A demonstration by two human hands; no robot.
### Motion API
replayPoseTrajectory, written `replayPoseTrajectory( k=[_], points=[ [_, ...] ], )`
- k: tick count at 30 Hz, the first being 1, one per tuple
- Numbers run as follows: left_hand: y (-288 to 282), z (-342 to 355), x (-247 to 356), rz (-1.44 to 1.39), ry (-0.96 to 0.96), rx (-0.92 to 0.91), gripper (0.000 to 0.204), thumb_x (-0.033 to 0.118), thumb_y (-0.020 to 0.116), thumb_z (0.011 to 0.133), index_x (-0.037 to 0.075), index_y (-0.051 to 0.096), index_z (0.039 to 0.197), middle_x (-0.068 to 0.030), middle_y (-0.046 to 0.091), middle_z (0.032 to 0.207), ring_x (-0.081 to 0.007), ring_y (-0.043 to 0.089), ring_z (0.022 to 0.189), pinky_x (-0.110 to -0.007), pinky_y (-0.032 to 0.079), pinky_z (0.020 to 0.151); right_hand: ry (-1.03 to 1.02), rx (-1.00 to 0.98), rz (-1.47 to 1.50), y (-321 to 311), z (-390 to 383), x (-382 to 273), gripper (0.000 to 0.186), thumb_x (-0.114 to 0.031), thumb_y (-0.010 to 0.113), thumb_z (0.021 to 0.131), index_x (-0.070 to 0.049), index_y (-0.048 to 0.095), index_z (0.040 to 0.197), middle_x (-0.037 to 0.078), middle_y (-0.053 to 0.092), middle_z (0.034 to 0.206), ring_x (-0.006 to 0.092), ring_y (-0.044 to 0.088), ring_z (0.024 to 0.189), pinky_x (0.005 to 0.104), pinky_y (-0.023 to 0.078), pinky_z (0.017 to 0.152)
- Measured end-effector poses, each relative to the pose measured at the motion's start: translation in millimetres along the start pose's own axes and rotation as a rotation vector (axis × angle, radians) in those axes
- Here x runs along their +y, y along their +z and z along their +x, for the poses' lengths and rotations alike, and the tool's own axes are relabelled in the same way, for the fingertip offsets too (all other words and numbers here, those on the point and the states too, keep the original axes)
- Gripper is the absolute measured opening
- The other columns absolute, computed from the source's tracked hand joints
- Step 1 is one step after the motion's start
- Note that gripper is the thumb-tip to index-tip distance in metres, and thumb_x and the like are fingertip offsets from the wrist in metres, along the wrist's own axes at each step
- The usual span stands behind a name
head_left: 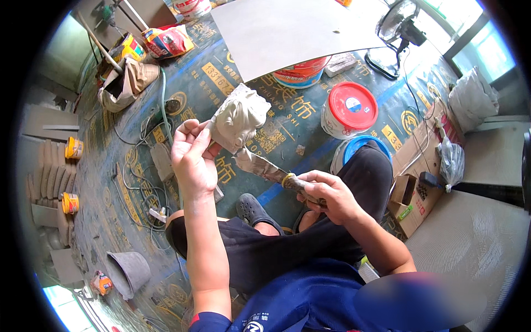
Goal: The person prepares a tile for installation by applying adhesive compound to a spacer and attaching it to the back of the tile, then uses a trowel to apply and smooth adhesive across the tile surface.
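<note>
My left hand (196, 149) grips a flat tool carrying a thick, lumpy mound of off-white paste (240, 115); most of the tool is hidden by the paste and my fingers. My right hand (323, 193) is closed on the handle of a metal putty knife (260, 166), its paste-smeared blade angled up to the left, touching or very close to the lower edge of the loaded tool. Both hands are raised above my crossed legs (359, 199).
A red-lidded bucket (340, 110) and blue-lidded bucket (351, 144) stand right of my hands. A large pale board (282, 27) lies ahead. A fan (406, 30) stands upper right, a cardboard box (409, 216) at right. Cables (141, 182), a grey bucket (124, 271) and stacked pieces (52, 182) occupy the left.
</note>
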State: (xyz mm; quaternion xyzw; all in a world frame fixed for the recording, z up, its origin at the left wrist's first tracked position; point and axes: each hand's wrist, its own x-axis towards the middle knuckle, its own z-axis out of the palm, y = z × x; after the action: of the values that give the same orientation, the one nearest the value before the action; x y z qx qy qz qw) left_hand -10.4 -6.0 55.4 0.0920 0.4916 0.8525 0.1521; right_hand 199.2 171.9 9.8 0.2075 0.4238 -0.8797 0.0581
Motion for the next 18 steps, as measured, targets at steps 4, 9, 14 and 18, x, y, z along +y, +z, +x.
replayPoseTrajectory(
  k=[4,9,14,18],
  points=[
    [1,-2,-2,0.026,-0.019,0.045,0.021,-0.002,0.054,0.089,0.006,0.05,0.108,-0.0082,0.062,0.101,-0.0183,0.063,0.091,-0.035,0.053,0.08,0.031,-0.021,0.178,-2,-11,-10,0.03,-0.016,0.057,0.088,0.001,0.059,0.114,0.008,0.062,0.085,0.0094,0.048,0.058,0.0209,0.036,0.05],
    [-4,-8,-14,-0.14,-0.152,-0.01,0.018,-0.002,0.051,0.09,0.006,0.051,0.106,-0.0085,0.062,0.1,-0.0187,0.064,0.092,-0.037,0.055,0.082,-0.461,0.168,-0.339,4,-20,-25,0.031,-0.009,0.058,0.086,0.002,0.057,0.115,0.01,0.061,0.091,0.0141,0.055,0.071,0.0242,0.043,0.06],
    [3,-19,-28,-0.259,-0.331,0.004,0.015,0.003,0.049,0.092,0.006,0.051,0.107,-0.0114,0.064,0.1,-0.0214,0.064,0.091,-0.035,0.052,0.085,-1.112,0.388,-1.098,4,-7,-16,0.043,0.005,0.069,0.073,-0.001,0.059,0.114,0.016,0.057,0.101,0.0281,0.058,0.086,0.0336,0.049,0.076],
    [9,-24,-31,-0.267,-0.41,0.022,0.015,0.002,0.051,0.091,0.006,0.051,0.106,-0.0103,0.063,0.1,-0.02,0.064,0.09,-0.035,0.053,0.083,-1.045,0.391,-1.111,0,-11,-8,0.041,0.002,0.067,0.079,0.0,0.056,0.118,0.013,0.056,0.098,0.0225,0.058,0.083,0.0308,0.048,0.073]
  ],
)
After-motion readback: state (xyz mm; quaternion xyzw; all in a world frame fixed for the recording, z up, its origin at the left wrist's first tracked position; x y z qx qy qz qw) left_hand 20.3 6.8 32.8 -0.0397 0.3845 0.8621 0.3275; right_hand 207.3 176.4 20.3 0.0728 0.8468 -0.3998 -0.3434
